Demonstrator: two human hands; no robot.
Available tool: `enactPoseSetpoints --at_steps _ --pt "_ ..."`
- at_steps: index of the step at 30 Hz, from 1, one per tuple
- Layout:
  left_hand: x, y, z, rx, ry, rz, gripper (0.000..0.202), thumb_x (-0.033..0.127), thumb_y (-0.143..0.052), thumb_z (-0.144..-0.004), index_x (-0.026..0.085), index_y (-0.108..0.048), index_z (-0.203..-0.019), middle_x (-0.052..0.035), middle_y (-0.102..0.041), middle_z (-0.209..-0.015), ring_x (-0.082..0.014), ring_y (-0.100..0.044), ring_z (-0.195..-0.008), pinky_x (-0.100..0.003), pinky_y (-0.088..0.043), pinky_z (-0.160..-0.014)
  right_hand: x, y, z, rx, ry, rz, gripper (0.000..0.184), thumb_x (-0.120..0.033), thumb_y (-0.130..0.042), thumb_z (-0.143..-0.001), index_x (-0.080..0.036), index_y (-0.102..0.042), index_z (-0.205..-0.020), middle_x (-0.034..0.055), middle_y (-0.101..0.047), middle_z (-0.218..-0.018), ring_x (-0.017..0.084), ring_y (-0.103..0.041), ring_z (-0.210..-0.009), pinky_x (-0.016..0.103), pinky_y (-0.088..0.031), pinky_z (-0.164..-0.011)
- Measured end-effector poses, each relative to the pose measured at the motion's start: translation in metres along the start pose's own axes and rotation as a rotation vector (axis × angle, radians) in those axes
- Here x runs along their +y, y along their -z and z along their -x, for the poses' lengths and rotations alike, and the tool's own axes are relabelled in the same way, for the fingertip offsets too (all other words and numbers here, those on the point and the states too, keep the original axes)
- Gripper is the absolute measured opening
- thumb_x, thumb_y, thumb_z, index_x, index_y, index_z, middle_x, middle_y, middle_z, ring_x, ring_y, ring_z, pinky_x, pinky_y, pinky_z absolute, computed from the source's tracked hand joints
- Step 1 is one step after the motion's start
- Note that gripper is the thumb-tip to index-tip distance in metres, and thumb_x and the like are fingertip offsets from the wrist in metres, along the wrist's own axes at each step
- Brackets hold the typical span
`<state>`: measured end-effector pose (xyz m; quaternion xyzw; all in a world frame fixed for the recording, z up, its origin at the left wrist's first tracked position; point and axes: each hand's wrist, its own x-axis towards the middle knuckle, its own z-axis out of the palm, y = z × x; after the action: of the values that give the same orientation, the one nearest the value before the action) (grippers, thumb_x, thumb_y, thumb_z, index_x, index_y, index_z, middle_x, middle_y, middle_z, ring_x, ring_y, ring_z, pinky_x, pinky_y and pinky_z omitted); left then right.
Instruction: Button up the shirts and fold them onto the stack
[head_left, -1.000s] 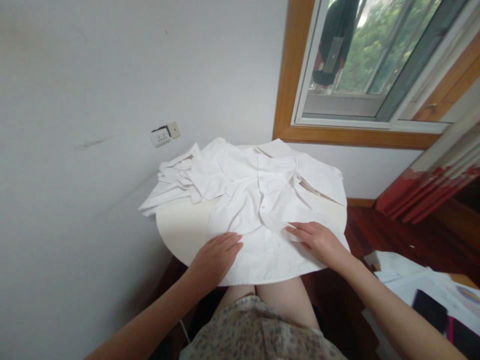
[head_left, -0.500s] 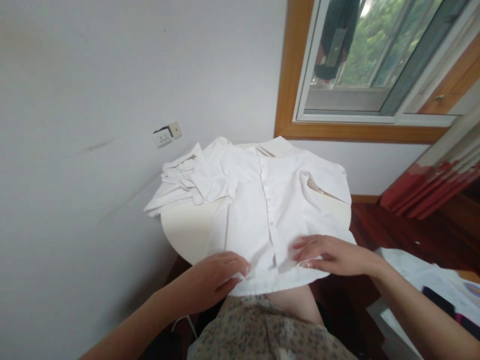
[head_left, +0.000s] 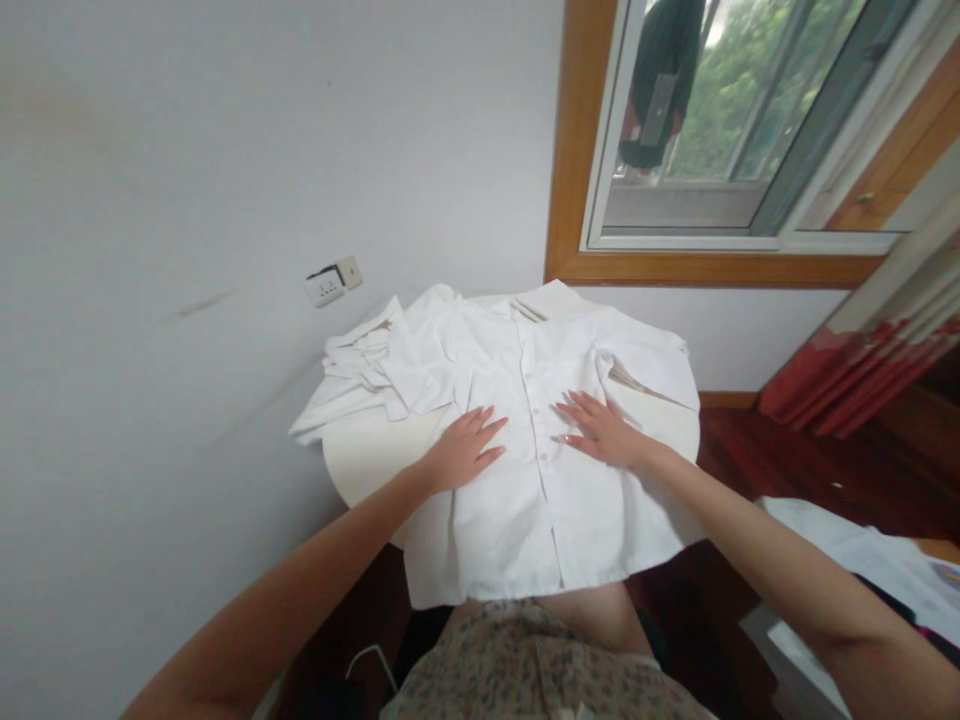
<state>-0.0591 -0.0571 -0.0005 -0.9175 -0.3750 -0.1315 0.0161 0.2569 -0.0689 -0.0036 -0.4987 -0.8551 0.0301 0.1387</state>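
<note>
Fingers [head_left: 579, 442] spread apart, the left hand [head_left: 465, 448] and right hand [head_left: 609, 432] lie flat, 1 either side of the buttons [head_left: 544, 457], on the white shirt [head_left: 502, 530] right beneath them, over a cream table [head_left: 360, 455], pale wall [head_left: 420, 150] straight ahead, window [head_left: 750, 130] beyond rightward, arms [head_left: 330, 545] slanting in behind!

No text or number is legible. Papers [head_left: 847, 545] past the right edge of the table [head_left: 367, 455] bear a blurred coloured mark [head_left: 948, 575].
</note>
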Motion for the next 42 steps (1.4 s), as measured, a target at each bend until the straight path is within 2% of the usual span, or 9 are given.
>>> enactPoseSetpoints --at_steps 5,10,15,18,21,25,33,38,42 --pt "0.024 0.001 0.045 -0.033 -0.037 -0.027 0.054 0.046 -0.043 -0.096 0.022 -0.043 -0.144 -0.0156 -0.037 -0.152 -0.0301 -0.031 -0.142 -0.053 -0.029 -0.113 -0.019 -0.009 0.051 0.016 0.078 0.038 0.060 -0.055 -0.043 -0.095 -0.028 -0.037 -0.148 0.0123 -0.030 -0.156 0.033 -0.024 -0.144 0.065 -0.017 -0.113" --pt "0.054 0.024 0.074 -0.044 -0.058 -0.053 0.052 0.047 -0.047 -0.094 0.025 -0.046 -0.141 -0.0127 -0.044 -0.148 -0.0306 -0.039 -0.136 -0.053 -0.032 -0.109 -0.042 0.002 0.080 0.010 0.082 0.008 0.059 -0.056 -0.047 -0.093 -0.029 -0.042 -0.145 0.0109 -0.036 -0.154 0.034 -0.030 -0.142 0.064 -0.026 -0.110" --pt "0.057 0.029 0.036 0.023 -0.079 -0.029 0.033 0.041 -0.046 -0.095 0.021 -0.067 -0.112 -0.0111 -0.067 -0.116 -0.0256 -0.058 -0.112 -0.048 -0.039 -0.104 -0.040 0.014 0.038 0.067 0.002 0.026 0.037 -0.044 -0.043 -0.097 -0.025 -0.068 -0.117 0.0095 -0.064 -0.128 0.030 -0.053 -0.125 0.061 -0.030 -0.108" --pt "0.042 0.013 0.001 0.087 -0.054 -0.015 0.036 0.039 -0.046 -0.095 0.022 -0.063 -0.122 -0.0115 -0.054 -0.139 -0.0276 -0.046 -0.130 -0.047 -0.036 -0.109 -0.029 0.007 -0.002 0.094 -0.035 0.064 0.046 -0.049 -0.043 -0.096 -0.023 -0.060 -0.130 0.0112 -0.049 -0.145 0.032 -0.035 -0.139 0.057 -0.028 -0.112" --pt "0.027 -0.007 -0.009 0.049 0.068 -0.056 0.050 0.045 -0.046 -0.095 0.022 -0.051 -0.138 -0.0141 -0.039 -0.152 -0.0329 -0.032 -0.141 -0.053 -0.029 -0.112 -0.019 -0.006 -0.018 -0.042 -0.094 0.089 0.065 -0.063 -0.032 -0.094 -0.026 -0.039 -0.148 0.0103 -0.025 -0.158 0.032 -0.018 -0.146 0.061 -0.020 -0.113" --pt "0.026 -0.013 0.015 -0.024 0.108 -0.072 0.050 0.044 -0.041 -0.096 0.027 -0.044 -0.144 -0.0121 -0.039 -0.152 -0.0341 -0.032 -0.141 -0.060 -0.025 -0.112 -0.017 -0.017 0.002 -0.128 -0.076 0.089 0.069 -0.067 -0.023 -0.094 -0.029 -0.029 -0.152 0.0084 -0.017 -0.160 0.029 -0.012 -0.148 0.059 -0.014 -0.116" --pt "0.064 0.003 0.067 -0.004 0.149 -0.086 0.056 0.049 -0.046 -0.093 0.024 -0.044 -0.143 -0.0150 -0.034 -0.154 -0.0369 -0.031 -0.141 -0.064 -0.027 -0.110 -0.039 -0.011 0.057 -0.081 -0.016 0.081 0.064 -0.061 -0.029 -0.096 -0.032 -0.025 -0.153 0.0050 -0.014 -0.161 0.027 -0.009 -0.148 0.057 -0.011 -0.118" --pt "0.051 0.006 0.082 0.052 0.208 -0.077 0.062 0.050 -0.044 -0.094 0.015 -0.041 -0.145 -0.0193 -0.031 -0.154 -0.0347 -0.035 -0.139 -0.053 -0.038 -0.109 -0.037 -0.005 0.073 -0.099 -0.020 0.058 0.062 -0.060 -0.033 -0.096 -0.034 -0.026 -0.152 0.0040 -0.017 -0.161 0.027 -0.013 -0.148 0.056 -0.012 -0.118" --pt "0.038 0.010 0.098 0.034 0.126 -0.083 0.057 0.046 -0.044 -0.095 0.016 -0.043 -0.144 -0.0161 -0.037 -0.152 -0.0319 -0.035 -0.140 -0.049 -0.037 -0.111 -0.035 0.001 0.087 -0.124 0.004 0.042 0.064 -0.061 -0.036 -0.095 -0.033 -0.027 -0.152 0.0035 -0.017 -0.161 0.027 -0.012 -0.148 0.055 -0.012 -0.118"
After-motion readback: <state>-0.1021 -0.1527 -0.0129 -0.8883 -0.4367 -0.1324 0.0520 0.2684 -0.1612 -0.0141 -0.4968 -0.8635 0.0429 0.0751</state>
